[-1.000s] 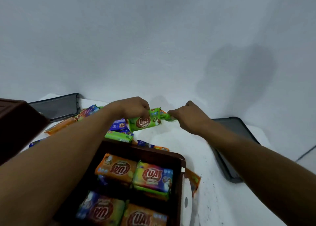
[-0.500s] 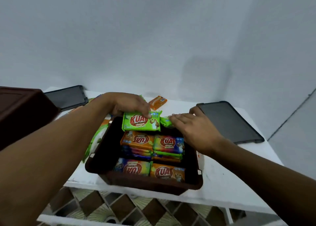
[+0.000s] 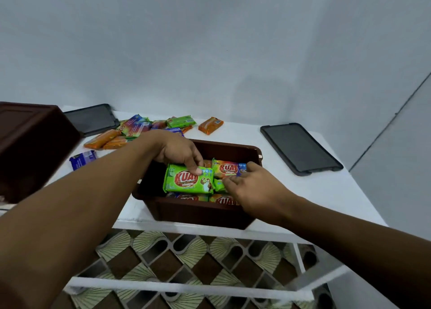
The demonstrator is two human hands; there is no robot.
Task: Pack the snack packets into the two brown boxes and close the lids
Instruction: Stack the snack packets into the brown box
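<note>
An open brown box [image 3: 224, 148] stands near the table's front edge with several snack packets in it. My left hand [image 3: 178, 151] holds a green packet [image 3: 186, 180] by its top edge, over the packets in the box. My right hand [image 3: 249, 188] pinches a second green packet [image 3: 218, 184] at the right end of the first. A multicoloured packet [image 3: 227, 168] lies behind them in the box. A second brown box [image 3: 30, 145] stands at the left edge of the view. Loose packets [image 3: 133, 127] lie on the table behind the open box.
Two dark lids lie flat on the white table [image 3: 326, 187]: one lid [image 3: 92, 118] at the back left, the other lid [image 3: 299, 147] at the right. A blue packet [image 3: 82, 159] lies near the left box. An orange packet [image 3: 210, 125] lies apart at the back. A patterned floor shows below.
Both hands brought the green packets from behind the box forward and down into it. The view tilted down, so more of the table and floor shows.
</note>
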